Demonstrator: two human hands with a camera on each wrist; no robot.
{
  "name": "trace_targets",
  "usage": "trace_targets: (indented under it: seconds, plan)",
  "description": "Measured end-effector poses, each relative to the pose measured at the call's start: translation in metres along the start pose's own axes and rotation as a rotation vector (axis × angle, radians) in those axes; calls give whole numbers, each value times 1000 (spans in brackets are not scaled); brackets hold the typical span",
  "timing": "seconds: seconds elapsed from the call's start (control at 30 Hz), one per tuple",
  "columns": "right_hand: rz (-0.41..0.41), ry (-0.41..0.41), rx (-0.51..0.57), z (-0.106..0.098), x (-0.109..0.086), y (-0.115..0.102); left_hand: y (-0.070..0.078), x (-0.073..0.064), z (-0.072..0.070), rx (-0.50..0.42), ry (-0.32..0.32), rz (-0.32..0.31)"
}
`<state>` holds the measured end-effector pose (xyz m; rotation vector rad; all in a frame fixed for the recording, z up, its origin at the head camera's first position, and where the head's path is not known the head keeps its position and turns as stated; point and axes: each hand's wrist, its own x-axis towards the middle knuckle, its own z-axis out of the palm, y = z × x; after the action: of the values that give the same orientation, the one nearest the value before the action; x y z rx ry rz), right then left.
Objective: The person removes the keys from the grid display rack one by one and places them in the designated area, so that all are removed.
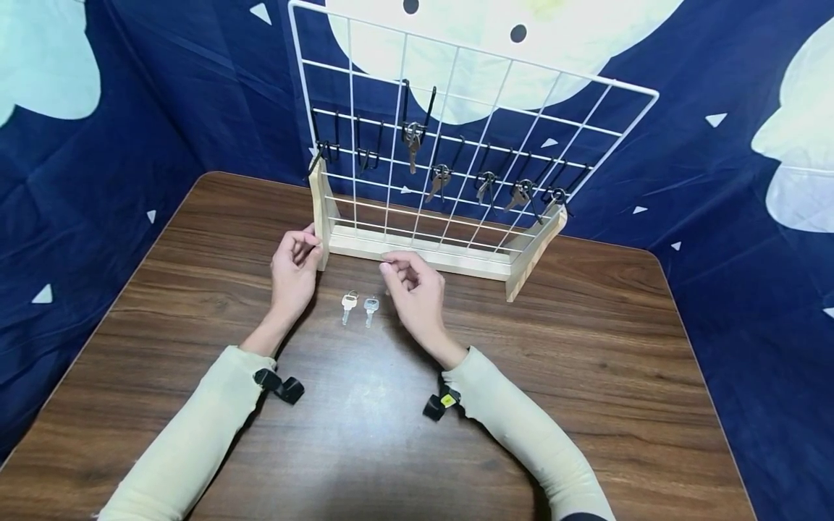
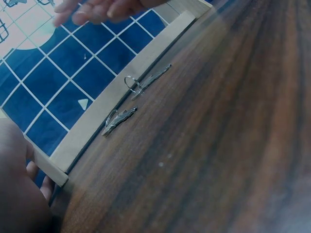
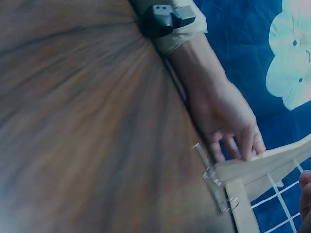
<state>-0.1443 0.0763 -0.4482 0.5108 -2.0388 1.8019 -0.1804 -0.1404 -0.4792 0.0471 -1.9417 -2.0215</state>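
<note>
A white wire grid rack [image 1: 417, 217] with wooden side supports stands on the table, black hooks on its grid. My left hand [image 1: 295, 271] is at the rack's left wooden support [image 1: 319, 210], gripping its edge with the fingers on the outer side. In front of the base lie two silver keys with rings, the left key [image 1: 348, 307] and the right key [image 1: 371, 311]. To the right of them my right hand [image 1: 417, 293] hovers with loosely bent fingers, nothing visible in it. In the left wrist view, the fingers [image 2: 97, 10] of that hand hang above the keys.
Several keys hang from the hooks, among them a higher one [image 1: 413, 145] and a lower right one [image 1: 521, 194]. Two hooks at the left, including one hook [image 1: 367, 155], show no key. A dark blue patterned curtain [image 1: 163, 72] stands behind the wooden table [image 1: 586, 376].
</note>
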Motion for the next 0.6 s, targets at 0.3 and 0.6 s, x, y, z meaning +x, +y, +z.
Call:
trace_targets:
  seconds: [0.3,0.6]
  plan:
    - [-62,115,118,13,18,-22,-1,1,-1,9,-4,1]
    - [-108,194,210,24,32,-33,0,0,-1,15,-2,1]
